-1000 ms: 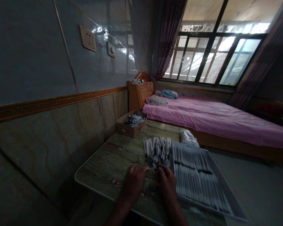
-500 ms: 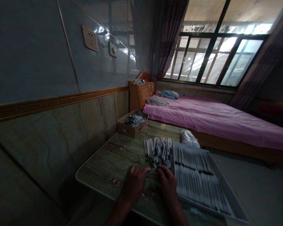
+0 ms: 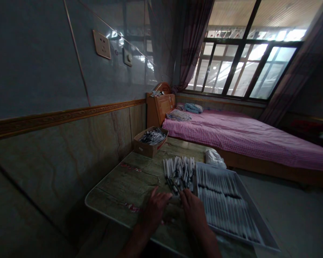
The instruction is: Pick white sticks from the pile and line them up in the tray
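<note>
Between my two hands, just above the table's near side, lies a pen (image 3: 174, 197) with a pale barrel, dim and slightly blurred. My left hand (image 3: 154, 208) pinches its left end, and my right hand (image 3: 192, 208) closes its fingers on the other end. Just beyond the fingers is a loose pile of white and black pens (image 3: 181, 170). To the right of my right hand stands a shallow pale tray (image 3: 254, 200), holding pens packed side by side in two rows.
A cardboard box (image 3: 145, 150) full of pens sits at the table's far left corner against the tiled wall (image 3: 107, 150). A white plastic bag (image 3: 214, 158) lies behind the tray. Past the patterned table (image 3: 110, 190) is a bed (image 3: 231, 132) with pink checked bedding.
My right hand has turned slightly, its fingers now further over the pen's right end. My left hand stays nearly in place. The view has shifted slightly.
</note>
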{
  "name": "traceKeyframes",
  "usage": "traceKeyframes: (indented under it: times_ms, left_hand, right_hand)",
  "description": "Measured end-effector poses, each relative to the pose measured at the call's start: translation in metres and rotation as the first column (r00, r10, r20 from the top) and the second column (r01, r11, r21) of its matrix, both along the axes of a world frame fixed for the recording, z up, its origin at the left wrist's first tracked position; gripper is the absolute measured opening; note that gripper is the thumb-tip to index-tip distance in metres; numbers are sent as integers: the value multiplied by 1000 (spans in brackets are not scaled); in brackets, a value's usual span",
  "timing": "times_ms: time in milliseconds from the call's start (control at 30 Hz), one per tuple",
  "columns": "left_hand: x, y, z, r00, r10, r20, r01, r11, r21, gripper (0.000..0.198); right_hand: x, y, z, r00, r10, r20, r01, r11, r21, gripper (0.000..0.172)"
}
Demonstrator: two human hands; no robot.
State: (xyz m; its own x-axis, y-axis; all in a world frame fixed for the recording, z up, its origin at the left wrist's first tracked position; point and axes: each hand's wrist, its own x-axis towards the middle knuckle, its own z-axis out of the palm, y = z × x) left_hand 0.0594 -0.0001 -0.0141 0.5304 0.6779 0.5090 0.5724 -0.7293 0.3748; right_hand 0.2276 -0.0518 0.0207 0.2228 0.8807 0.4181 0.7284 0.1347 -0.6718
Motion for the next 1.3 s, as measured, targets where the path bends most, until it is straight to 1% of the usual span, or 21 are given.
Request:
traceKeyframes:
  times_ms: [100, 200, 267, 333, 367, 400, 433, 467, 500, 533, 567, 600, 667, 700, 733, 800, 833, 933, 1033, 1167, 1300]
  left_hand:
    - [1, -1, 0, 1000, -11, -8, 11, 999, 31, 37]
    - [1, -3, 4, 1000, -2, 9, 1, 999, 40, 36]
    - [0, -3, 6, 997, 19, 80, -22, 999, 33, 36]
    - [-2, 0, 6, 963, 116, 243, -116, 993, -17, 39]
    - [-3, 2, 4, 915, 191, 355, -177, 982, -72, 44]
    - [-4, 4, 3, 841, 270, 469, -220, 962, -159, 48]
    - [-5, 7, 2, 746, 346, 569, -230, 936, -267, 51]
    - [-6, 9, 0, 643, 414, 644, -198, 903, -382, 52]
    - [-6, 11, 0, 553, 469, 689, -129, 865, -485, 52]
    - [-7, 12, 0, 482, 512, 711, -39, 823, -567, 53]
    - [-7, 12, 0, 432, 546, 718, 58, 777, -627, 55]
    - [-8, 12, 2, 401, 567, 719, 152, 733, -663, 58]
    - [-9, 10, 5, 385, 571, 725, 309, 661, -684, 64]
    - [-9, 9, 7, 381, 570, 728, 357, 635, -685, 65]
    - [-9, 8, 9, 380, 574, 725, 385, 615, -688, 65]
    - [-9, 7, 11, 380, 596, 708, 389, 591, -707, 60]
    - [-9, 7, 11, 378, 606, 699, 381, 587, -715, 58]
    - [-9, 6, 12, 380, 612, 694, 381, 580, -720, 55]
    - [-10, 5, 13, 391, 604, 695, 385, 578, -719, 53]
    - [-13, 4, 13, 404, 593, 697, 375, 587, -717, 49]
    - [-15, 4, 14, 466, 562, 683, 399, 556, -729, 45]
  right_hand:
    - [4, -1, 1, 999, 32, 19, -31, 999, -41, 37]
    - [5, -3, 4, 997, 44, -68, -51, 994, -98, 37]
    - [4, -5, 6, 988, 28, -154, -42, 995, -91, 37]
    - [2, -6, 8, 970, -29, -243, 14, 998, -61, 39]
    - [0, -6, 9, 958, -62, -281, 51, 998, -46, 40]
    - [-2, -6, 8, 946, -89, -312, 82, 996, -34, 40]
    - [-5, -5, 8, 936, -104, -336, 103, 994, -22, 40]
    - [-8, -5, 7, 929, -109, -354, 113, 994, -9, 39]
    - [-11, -4, 5, 924, -105, -368, 114, 994, 3, 37]
    - [-15, -4, 3, 919, -98, -381, 111, 994, 12, 36]
    - [-19, -3, 1, 914, -91, -394, 106, 994, 17, 34]
    - [-23, -2, -2, 909, -85, -408, 102, 995, 20, 33]
    - [-32, 0, -8, 906, -50, -420, 68, 997, 28, 29]
    - [-35, 0, -11, 911, -17, -413, 35, 999, 37, 28]
    - [-38, 1, -13, 918, 19, -397, 1, 999, 48, 27]
    - [-42, 1, -19, 932, 75, -355, -55, 996, 67, 26]
    - [-43, 1, -22, 938, 85, -337, -63, 995, 76, 25]
    - [-43, -1, -28, 953, 61, -297, -29, 993, 111, 21]
    - [-42, -2, -30, 977, 59, -206, -32, 991, 129, 20]
    - [-43, -4, -33, 995, 66, -70, -57, 991, 122, 31]
    - [-41, -2, -45, 998, 53, 39, -58, 988, 142, 45]
